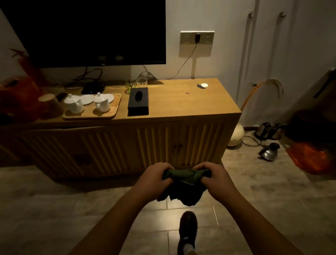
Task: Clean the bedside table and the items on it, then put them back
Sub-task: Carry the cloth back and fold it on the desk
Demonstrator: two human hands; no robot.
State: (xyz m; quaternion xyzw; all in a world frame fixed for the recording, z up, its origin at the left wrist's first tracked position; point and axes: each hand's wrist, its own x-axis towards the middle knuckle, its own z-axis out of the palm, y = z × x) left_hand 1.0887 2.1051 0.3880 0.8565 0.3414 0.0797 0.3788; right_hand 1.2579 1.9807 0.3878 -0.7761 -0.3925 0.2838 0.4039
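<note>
head view: dim room, seen downward past two bare forearms toward a wooden table against the wall.
left hand [154, 179]: fingers curled round the left end of the cloth, held in the air in front of the table.
right hand [215, 179]: fingers curled round the right end of the same cloth, level with the left hand.
cloth [184, 187]: dark green, bunched between the two hands, loose part hanging below them over the floor, well apart from the table top.
table [183, 101]: long, wooden, ribbed doors on the front.
tissue box [138, 101]: black, oval slot on top, near the middle of the table top, just right of the tray.
tray [114, 108]: wooden, on the left part of the top.
lidded cups [74, 104]: two, white, upright side by side on the tray.
saucers [87, 98]: two, white, flat on the tray behind the cups.
clear glass [141, 82]: upright behind the tissue box, near the wall.
green glass [129, 87]: just left of the clear glass.
white disc [204, 85]: small, flat, on the right rear of the top.
black box [93, 87]: behind the tray, under the television, a small blue light on its front.
television [87, 25]: dark screen above the left part of the table.
socket plate [197, 37]: on the wall right of the television, black plug in it, cord trailing down.
shoe [187, 229]: dark, on the tiled floor below the cloth.
kettles [269, 131]: metal, on the floor right of the table.
orange bag [311, 157]: on the floor at the right edge.
</note>
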